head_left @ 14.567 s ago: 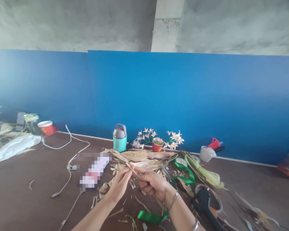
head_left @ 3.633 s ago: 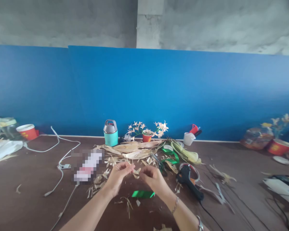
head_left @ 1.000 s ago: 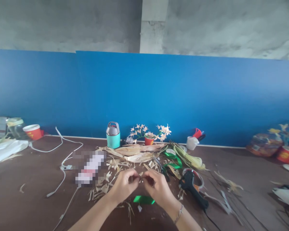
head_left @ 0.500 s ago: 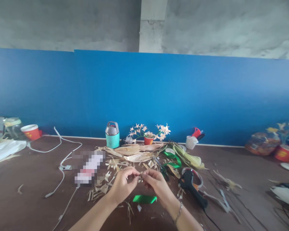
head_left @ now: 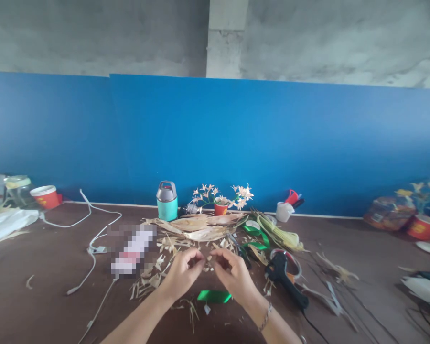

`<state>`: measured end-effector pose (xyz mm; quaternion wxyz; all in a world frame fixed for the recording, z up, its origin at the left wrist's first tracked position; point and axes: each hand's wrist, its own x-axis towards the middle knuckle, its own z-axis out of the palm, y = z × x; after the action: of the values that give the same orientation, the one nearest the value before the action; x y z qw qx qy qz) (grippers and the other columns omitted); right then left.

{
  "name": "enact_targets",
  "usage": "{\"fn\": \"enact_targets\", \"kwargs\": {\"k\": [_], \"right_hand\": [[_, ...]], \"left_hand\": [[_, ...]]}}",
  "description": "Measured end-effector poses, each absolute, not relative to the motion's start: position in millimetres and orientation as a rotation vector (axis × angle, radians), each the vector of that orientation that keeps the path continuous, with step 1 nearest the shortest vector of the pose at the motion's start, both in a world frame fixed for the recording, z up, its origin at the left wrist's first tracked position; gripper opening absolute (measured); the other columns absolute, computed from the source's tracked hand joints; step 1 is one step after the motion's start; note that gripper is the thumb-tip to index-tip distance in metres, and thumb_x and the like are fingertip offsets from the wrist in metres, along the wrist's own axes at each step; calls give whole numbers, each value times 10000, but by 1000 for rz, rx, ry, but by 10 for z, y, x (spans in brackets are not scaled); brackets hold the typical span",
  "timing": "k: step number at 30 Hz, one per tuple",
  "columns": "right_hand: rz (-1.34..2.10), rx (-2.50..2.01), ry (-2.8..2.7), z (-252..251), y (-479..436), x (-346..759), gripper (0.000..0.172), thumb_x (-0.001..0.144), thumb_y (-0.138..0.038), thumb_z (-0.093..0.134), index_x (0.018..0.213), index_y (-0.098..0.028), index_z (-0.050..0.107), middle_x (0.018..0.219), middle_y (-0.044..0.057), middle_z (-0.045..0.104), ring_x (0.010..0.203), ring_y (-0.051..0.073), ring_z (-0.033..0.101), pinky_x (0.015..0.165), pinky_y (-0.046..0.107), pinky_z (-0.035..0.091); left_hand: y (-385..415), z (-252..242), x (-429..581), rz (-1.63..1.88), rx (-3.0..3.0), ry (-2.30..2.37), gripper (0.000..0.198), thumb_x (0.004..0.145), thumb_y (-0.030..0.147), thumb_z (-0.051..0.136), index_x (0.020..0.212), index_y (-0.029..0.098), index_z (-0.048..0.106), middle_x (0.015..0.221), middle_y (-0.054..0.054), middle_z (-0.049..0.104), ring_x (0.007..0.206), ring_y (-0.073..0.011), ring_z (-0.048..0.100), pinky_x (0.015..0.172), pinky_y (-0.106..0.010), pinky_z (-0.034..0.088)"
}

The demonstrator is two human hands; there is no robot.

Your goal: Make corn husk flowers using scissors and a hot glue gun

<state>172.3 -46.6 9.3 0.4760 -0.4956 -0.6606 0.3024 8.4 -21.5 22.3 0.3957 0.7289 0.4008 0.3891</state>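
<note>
Facing a blue partition [head_left: 215, 138] across a littered brown table [head_left: 57, 258]: left hand [head_left: 182, 273], right hand [head_left: 235, 275], each grip unclear.

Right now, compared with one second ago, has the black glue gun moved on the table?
No. Against the turquoise flask, the black glue gun lies in the same place, no shift either way.

A brown table [head_left: 68, 313] fills the near part of the scene, its top faintly glossy. Along its far edge runs a thin pale strip [head_left: 337, 217]. Behind it stands a smooth blue partition: a left panel [head_left: 46, 124] meets a wider right panel [head_left: 200, 134] at a small step in the top edge. Farther back is a bare, blotchy grey wall [head_left: 93, 38], with a paler pillar [head_left: 225, 55] near the middle. The light is soft and dull.
</note>
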Motion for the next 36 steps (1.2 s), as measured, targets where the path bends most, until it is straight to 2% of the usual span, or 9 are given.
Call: {"fn": "enact_targets", "kwargs": {"k": [3,6,10,16,20,24,30,36], "right_hand": [[693,-1137,-1725,85,-474,1739,301,743,-148,536,1022,-189,642,711,13,628,582,127,517,549,220,423],[592,-1114,-1781,94,-462,1763,219,777,-157,513,907,-183,687,759,45,652,642,146,561,602,237,441],[550,-1164,-1733,162,-455,1819,200,807,-175,489,819,-172,688,741,55,660,672,162,590,630,241,445],[662,-1228,-1733,215,-499,1771,163,802,-285,539,754,-165,639,666,12,593,603,135,520,549,215,401],[607,-1239,-1756,151,-467,1735,166,792,-236,535,646,-166,572,623,-3,544,595,128,489,570,222,383],[562,-1251,-1758,149,-449,1766,189,831,-235,472,663,-175,535,640,-2,531,609,132,478,578,227,379],[590,-1214,-1803,158,-493,1748,66,775,-217,557,718,-188,576,665,-6,551,601,133,485,567,227,381],[551,-1260,-1761,167,-449,1788,149,776,-188,523,637,-185,578,612,-9,553,582,133,495,557,225,381]], "left_hand": [[-217,231,92,942,1760,948,111,760,231,506,715,155,574,675,2,564,674,-146,498,633,-230,386],[-216,242,76,907,1709,942,101,750,230,497,692,161,543,628,27,508,613,-121,450,578,-216,352],[-195,259,33,884,1632,998,74,739,232,481,710,175,517,577,53,459,531,-99,392,516,-206,311],[-185,235,45,905,1698,960,136,741,285,514,675,166,527,600,34,489,582,-118,430,568,-220,337],[-186,213,61,898,1717,960,122,744,251,490,662,164,515,595,37,468,583,-113,416,556,-216,327],[-179,230,47,890,1695,1002,101,729,248,486,667,170,501,573,53,425,542,-98,374,519,-209,309],[-189,240,49,870,1697,989,118,729,266,489,670,166,511,584,47,441,554,-102,389,536,-213,315],[-176,209,38,841,1616,1006,69,688,212,474,637,171,498,565,48,477,534,-102,414,524,-211,315]]}}
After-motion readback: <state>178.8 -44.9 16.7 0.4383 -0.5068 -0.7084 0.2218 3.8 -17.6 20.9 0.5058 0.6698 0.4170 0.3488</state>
